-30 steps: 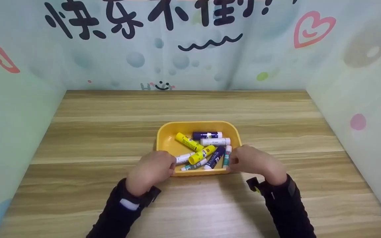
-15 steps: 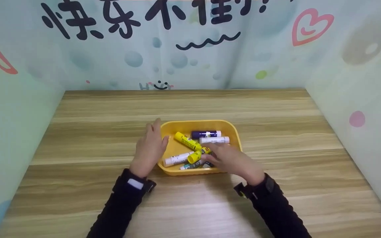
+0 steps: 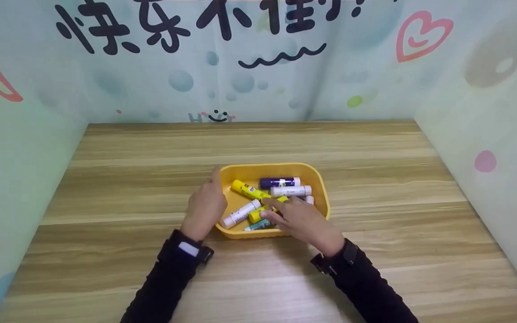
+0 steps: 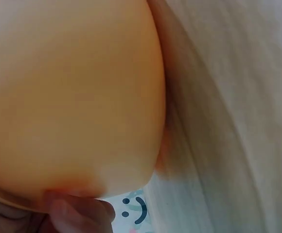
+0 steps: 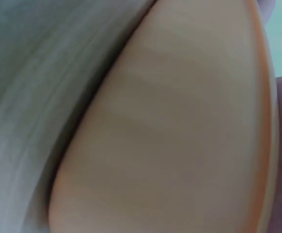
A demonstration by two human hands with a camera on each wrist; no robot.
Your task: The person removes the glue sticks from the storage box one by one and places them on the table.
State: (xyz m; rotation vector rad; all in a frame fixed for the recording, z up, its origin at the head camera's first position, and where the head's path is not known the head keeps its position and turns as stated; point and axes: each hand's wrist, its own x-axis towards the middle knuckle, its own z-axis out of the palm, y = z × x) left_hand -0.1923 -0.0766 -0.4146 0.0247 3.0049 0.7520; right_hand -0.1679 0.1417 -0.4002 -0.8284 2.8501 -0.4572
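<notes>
The upper yellow stick (image 3: 247, 189), dark-printed, has slid left.

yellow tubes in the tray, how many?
2 visible in the tray: one yellow tube farther from the person, beyond the left white tube; the other yellow tube nearer, partly covered by the right hand. That hand could hide more.

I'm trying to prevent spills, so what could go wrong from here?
The right hand is at two yellow tubes lying close together, so moving one might set the other rolling. The left hand is at the rim of the yellow tray; pressing hard there could tip or slide it.
</notes>
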